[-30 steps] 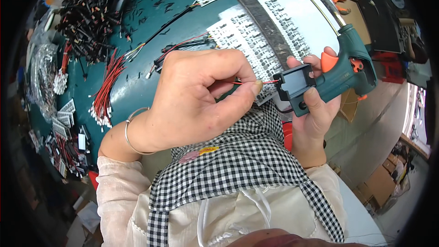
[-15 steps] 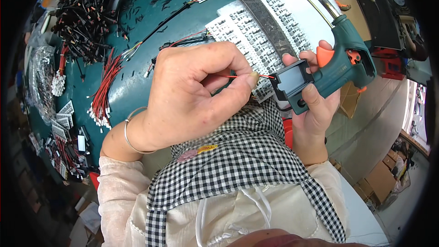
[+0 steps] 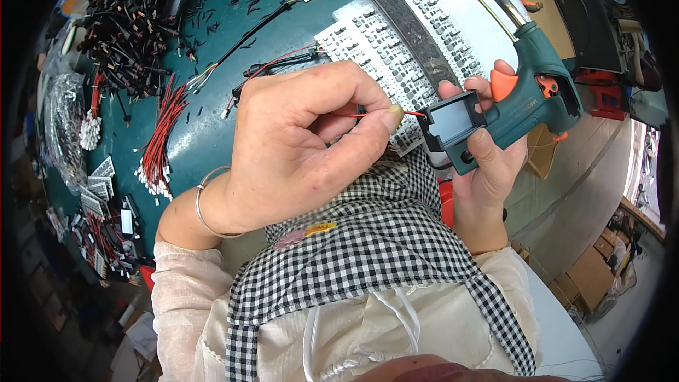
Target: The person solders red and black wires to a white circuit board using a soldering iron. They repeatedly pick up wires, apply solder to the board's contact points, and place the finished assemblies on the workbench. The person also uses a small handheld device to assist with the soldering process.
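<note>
Finger and thumb of my left hand [image 3: 304, 148] pinch a thin red wire [image 3: 416, 113]. Its far end meets the left side of a small black rectangular housing [image 3: 453, 125] with a grey inside. My right hand [image 3: 491, 159] is closed, thumb below and fingertips above, holding the housing by its right side. The same hand is wrapped round the handle of a green soldering gun [image 3: 541, 78] with an orange trigger, whose metal tip and tube point to the far side. How the wire is seated in the housing is too small to tell.
White circuit boards [image 3: 385, 46] lie beyond my hands under a dark worn strip [image 3: 410, 28]. Red wires [image 3: 161, 145] and a heap of black connector leads [image 3: 131, 35] lie on the green table at left. A clear plastic bag [image 3: 65, 124] lies further left.
Hardly anything differs. My left hand, still pinching the red wire, has shifted very slightly; the housing and the gun are nearly where they were.
</note>
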`<state>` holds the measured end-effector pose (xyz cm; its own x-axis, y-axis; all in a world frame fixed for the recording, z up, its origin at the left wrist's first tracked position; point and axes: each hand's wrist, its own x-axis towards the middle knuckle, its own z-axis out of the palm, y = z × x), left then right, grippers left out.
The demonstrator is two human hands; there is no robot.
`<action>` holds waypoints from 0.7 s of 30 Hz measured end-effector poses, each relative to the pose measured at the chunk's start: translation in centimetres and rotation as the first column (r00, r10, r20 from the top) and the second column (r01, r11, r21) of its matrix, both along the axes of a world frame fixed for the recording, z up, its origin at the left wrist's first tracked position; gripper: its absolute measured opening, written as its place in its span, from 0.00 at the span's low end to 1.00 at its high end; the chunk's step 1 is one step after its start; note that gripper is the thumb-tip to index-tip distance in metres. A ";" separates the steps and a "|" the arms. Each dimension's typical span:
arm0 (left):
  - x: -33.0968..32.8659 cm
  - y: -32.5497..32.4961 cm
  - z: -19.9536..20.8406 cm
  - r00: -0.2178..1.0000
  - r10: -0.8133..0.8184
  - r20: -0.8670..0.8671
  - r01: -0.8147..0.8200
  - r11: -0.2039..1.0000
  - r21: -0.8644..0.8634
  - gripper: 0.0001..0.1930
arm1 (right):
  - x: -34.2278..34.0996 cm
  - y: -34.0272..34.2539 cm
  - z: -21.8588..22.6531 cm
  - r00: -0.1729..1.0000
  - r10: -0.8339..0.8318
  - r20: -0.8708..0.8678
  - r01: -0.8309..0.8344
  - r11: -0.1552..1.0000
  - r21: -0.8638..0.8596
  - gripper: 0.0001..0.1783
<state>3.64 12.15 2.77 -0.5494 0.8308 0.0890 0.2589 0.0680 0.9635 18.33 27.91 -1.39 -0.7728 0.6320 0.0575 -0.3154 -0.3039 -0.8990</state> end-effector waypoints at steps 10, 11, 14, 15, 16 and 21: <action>0.3 0.0 0.1 0.976 -0.001 0.216 0.001 1.000 0.001 0.01 | 0.0 -0.1 -0.1 1.000 -0.007 0.008 0.007 1.000 -0.008 0.44; 0.4 0.1 0.1 0.968 -0.002 0.250 0.000 1.000 0.007 0.01 | 0.0 -0.1 -0.1 1.000 -0.007 0.011 0.007 1.000 -0.010 0.44; 0.3 0.2 0.0 0.955 -0.012 0.297 0.007 1.000 0.018 0.01 | 0.0 0.0 -0.1 1.000 -0.007 0.009 0.007 1.000 -0.003 0.44; 0.3 0.2 -0.1 0.953 -0.014 0.303 0.009 1.000 0.020 0.01 | 0.0 0.0 -0.2 1.000 -0.007 0.010 0.007 1.000 -0.001 0.44; 0.3 0.1 0.0 0.950 -0.012 0.311 0.010 1.000 0.008 0.01 | 0.0 0.0 -0.2 1.000 -0.007 0.011 0.007 1.000 0.000 0.44; 0.3 0.1 0.2 0.925 -0.024 0.378 0.032 0.999 -0.014 0.01 | 0.0 -0.1 -0.1 1.000 -0.019 0.014 0.019 1.000 -0.009 0.43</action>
